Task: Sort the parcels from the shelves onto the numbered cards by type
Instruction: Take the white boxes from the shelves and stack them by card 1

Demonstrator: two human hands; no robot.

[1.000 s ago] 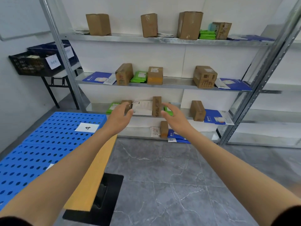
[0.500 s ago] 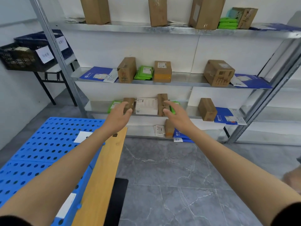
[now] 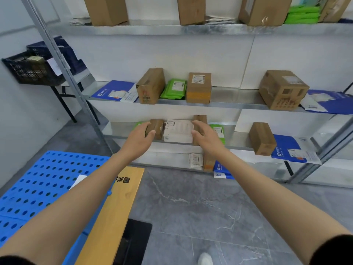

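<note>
Both arms are stretched toward the metal shelving rack (image 3: pixel 191 29), and the target looks plain enough — a flat white carton with a printed label (image 3: pixel 178 131) on the third shelf down, lying at the shelf's front edge. The left hand (image 3: pixel 138 139) is just left of the white carton, fingers spread and loosely curled, thumb pointing at the carton's left side; whether skin meets cardboard I cannot tell. Behind that hand stands a small brown cardboard box (image 3: pixel 157 128), right beside the white carton. The right hand (image 3: pixel 206 136) sits at the white carton's right edge, fingers apart too, thumb near the lower right corner — nothing is gripped. A tall narrow brown box (image 3: pixel 200 119) rises behind those fingers, and a green plastic mailer (image 3: pixel 218 131) lies just right of the hand.

Further right of the white carton, on the same shelf, a brown box (image 3: pixel 262 138) stands tilted beside a blue flat envelope (image 3: pixel 286 148). One shelf above the white carton sit a brown box (image 3: pixel 150 86), a stack of green mailers (image 3: pixel 174 88) and an orange-banded brown box (image 3: pixel 199 87). Down to the left of the white carton lies the blue perforated plastic board (image 3: pixel 38 184) with a white card (image 3: pixel 79 179) on it, its number hidden by the left forearm.
</note>
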